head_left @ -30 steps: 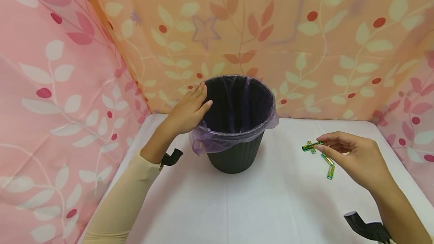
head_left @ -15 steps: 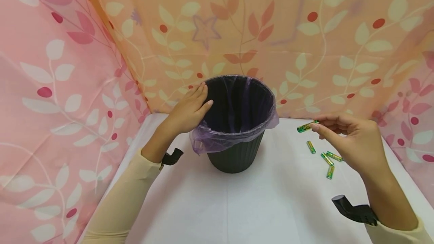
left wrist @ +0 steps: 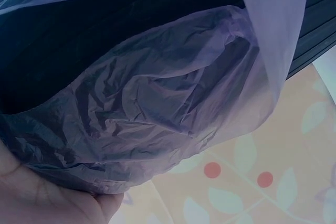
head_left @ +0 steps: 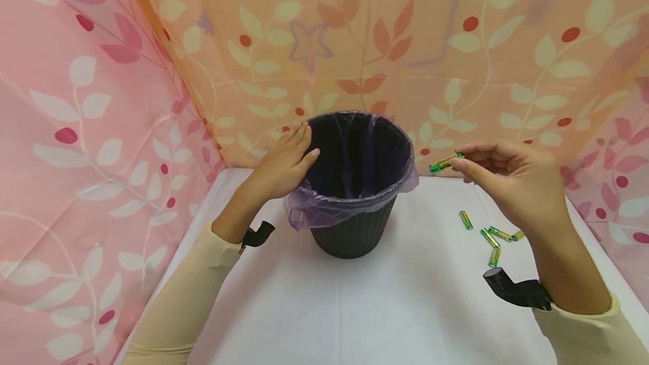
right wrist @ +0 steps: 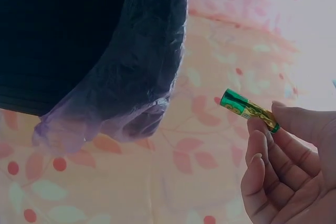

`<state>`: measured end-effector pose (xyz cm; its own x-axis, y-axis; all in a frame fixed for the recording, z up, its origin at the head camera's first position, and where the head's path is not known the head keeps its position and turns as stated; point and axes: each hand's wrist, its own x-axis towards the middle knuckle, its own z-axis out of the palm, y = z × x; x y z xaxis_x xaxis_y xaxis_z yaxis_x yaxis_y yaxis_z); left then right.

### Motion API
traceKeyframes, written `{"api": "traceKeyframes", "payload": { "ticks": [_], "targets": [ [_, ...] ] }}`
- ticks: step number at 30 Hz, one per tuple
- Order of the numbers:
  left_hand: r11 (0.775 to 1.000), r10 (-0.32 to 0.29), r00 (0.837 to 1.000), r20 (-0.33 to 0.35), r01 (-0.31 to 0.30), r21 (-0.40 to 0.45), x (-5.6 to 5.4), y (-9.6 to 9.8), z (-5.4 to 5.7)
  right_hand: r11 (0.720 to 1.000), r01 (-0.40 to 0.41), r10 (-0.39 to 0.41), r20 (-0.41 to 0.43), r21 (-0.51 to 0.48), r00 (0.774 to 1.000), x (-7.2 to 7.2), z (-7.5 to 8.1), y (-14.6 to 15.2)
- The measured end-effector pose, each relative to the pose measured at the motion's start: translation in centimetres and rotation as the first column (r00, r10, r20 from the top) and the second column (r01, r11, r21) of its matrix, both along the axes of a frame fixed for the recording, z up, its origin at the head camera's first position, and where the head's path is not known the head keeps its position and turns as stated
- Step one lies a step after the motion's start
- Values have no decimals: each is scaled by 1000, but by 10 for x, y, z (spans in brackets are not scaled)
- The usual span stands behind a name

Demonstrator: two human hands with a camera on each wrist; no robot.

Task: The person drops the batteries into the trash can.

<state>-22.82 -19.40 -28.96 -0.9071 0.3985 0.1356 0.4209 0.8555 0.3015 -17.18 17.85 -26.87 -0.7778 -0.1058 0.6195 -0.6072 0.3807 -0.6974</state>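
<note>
A dark ribbed waste bin [head_left: 350,235], lined with a thin purple plastic bag [head_left: 324,213], stands upright on the table. My left hand [head_left: 284,165] rests on the left side of its rim, fingers straight over the bag; the left wrist view shows the crinkled bag [left wrist: 157,103] beside that hand [left wrist: 58,198]. To the right of the bin, my right hand [head_left: 517,179] pinches a green and gold battery [head_left: 443,163] between thumb and fingers. The battery [right wrist: 249,109] is in the air, apart from the bin's rim.
Several more batteries [head_left: 490,238] lie loose on the white tablecloth [head_left: 395,308], below my right hand. A patterned orange curtain [head_left: 355,44] hangs close behind the bin. A pink curtain [head_left: 101,128] borders the left side.
My right hand has lifted the battery off the table, carrying it up and left toward the bin. Batteries behind the hand have come into view. My left hand has stayed on the rim.
</note>
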Motion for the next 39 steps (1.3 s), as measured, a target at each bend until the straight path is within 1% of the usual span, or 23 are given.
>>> {"api": "traceKeyframes", "payload": {
  "ticks": [3, 5, 7, 10, 12, 15, 21, 26, 30, 35, 39],
  "targets": [
    [1000, -3, 1000, -4, 3, -1, -1, 0, 0, 997, -62, 62, -3, -50, 998, -6, 3, -5],
    [1000, -4, 1000, -3, 4, -2, -1, 1, 0, 993, -88, 89, 13, -77, 996, -7, 4, -8],
    [1000, -4, 1000, 2, 4, 0, -1, 1, 0, 994, -83, 85, 32, -73, 996, -8, 6, -11],
    [1000, 0, 1000, 8, 0, 1, -1, 0, 1, 999, -48, 49, 69, -22, 996, -8, 9, -17],
    [1000, -3, 1000, 7, 3, -1, -1, 1, 2, 999, -30, 28, 71, 15, 997, -8, 10, -20],
    [1000, -7, 1000, 7, 7, -2, -1, 1, 3, 999, -39, 36, 95, 25, 995, -13, 10, -24],
    [1000, -6, 1000, 10, 6, 5, -1, -1, 1, 998, -53, 44, 178, 47, 983, -29, 6, -34],
    [1000, -9, 1000, 12, 9, 10, -1, -1, 0, 993, -46, 25, 190, 110, 982, -37, 3, -42],
    [1000, -7, 1000, 14, 7, 9, -2, -1, -1, 989, -65, 36, 211, 133, 977, -41, 3, -50],
    [1000, -9, 1000, 15, 9, 4, -2, -1, -2, 982, -77, 41, 200, 173, 979, -46, 3, -60],
    [1000, -8, 1000, 9, 8, 12, -2, -1, -1, 977, -101, 68, 176, 189, 982, -50, 1, -69]
  ]
}}
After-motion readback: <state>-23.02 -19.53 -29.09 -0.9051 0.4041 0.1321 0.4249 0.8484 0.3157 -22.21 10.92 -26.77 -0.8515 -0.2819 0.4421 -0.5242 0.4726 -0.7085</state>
